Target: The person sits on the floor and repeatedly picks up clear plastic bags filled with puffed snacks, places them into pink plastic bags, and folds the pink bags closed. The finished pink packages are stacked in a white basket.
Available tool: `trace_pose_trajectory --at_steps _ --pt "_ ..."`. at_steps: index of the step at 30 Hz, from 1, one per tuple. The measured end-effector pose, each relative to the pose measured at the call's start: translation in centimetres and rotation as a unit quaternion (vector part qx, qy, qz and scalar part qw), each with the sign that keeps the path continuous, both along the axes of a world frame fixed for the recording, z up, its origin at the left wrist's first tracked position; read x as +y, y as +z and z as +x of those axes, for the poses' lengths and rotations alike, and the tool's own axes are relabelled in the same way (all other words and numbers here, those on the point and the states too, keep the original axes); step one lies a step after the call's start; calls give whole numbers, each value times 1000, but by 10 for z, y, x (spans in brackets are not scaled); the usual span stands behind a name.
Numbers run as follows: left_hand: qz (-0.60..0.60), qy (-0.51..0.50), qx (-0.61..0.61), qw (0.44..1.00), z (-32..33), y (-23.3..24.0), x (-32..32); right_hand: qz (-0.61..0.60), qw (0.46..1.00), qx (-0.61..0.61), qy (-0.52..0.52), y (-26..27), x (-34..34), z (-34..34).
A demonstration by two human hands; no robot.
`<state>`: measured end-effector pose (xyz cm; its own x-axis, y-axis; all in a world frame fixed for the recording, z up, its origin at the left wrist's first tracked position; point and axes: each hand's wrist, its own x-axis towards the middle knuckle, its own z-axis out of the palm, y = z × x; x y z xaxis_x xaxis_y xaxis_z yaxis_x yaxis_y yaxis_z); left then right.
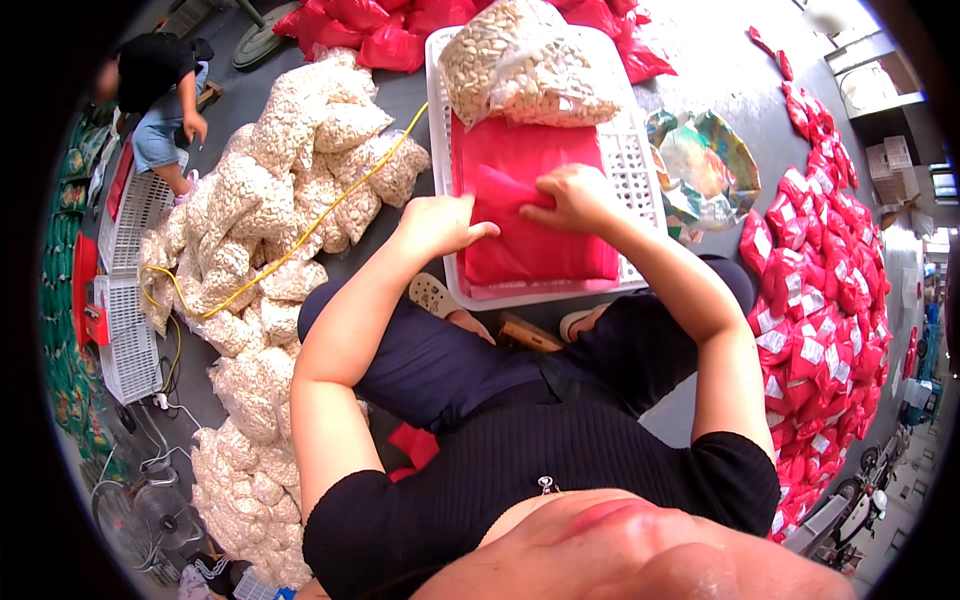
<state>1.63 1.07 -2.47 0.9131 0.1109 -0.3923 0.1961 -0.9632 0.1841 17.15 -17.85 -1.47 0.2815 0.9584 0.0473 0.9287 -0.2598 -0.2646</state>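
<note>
A stack of red plastic bags (540,262) lies on a white perforated plastic crate (634,169) in front of my knees. My right hand (576,199) pinches the top red bag (506,191) between thumb and fingers, near its right side. At the bag's left edge is my left hand (442,226), its thumb spread from blurred fingers; whether it grips the film is unclear. Just beyond the stack, a clear bag of whitish seeds (525,67), which look like pumpkin seeds, rests on the crate's far end.
Clear seed-filled bags (285,180) are heaped at left, crossed by a yellow strap or cord (322,214). Filled red bags (817,300) with white labels spread at right; more (390,30) lie beyond the crate. A round colourful sheet (705,169) lies nearby. Another person (157,82) is at far left.
</note>
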Motion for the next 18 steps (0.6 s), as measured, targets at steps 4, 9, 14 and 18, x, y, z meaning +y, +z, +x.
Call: trace_pose_trajectory --at_steps 4,9,14,18 --pt "-96 64 -60 992 -11 0 21 173 964 -88 179 73 2 29" --pt "-72 17 -24 997 -5 -9 24 281 851 -409 -174 235 45 154" --pt "-65 4 21 998 -3 -13 33 252 927 -246 -129 201 99 137" --pt "-73 6 5 997 -2 -24 35 -40 948 -288 -128 56 137 128"
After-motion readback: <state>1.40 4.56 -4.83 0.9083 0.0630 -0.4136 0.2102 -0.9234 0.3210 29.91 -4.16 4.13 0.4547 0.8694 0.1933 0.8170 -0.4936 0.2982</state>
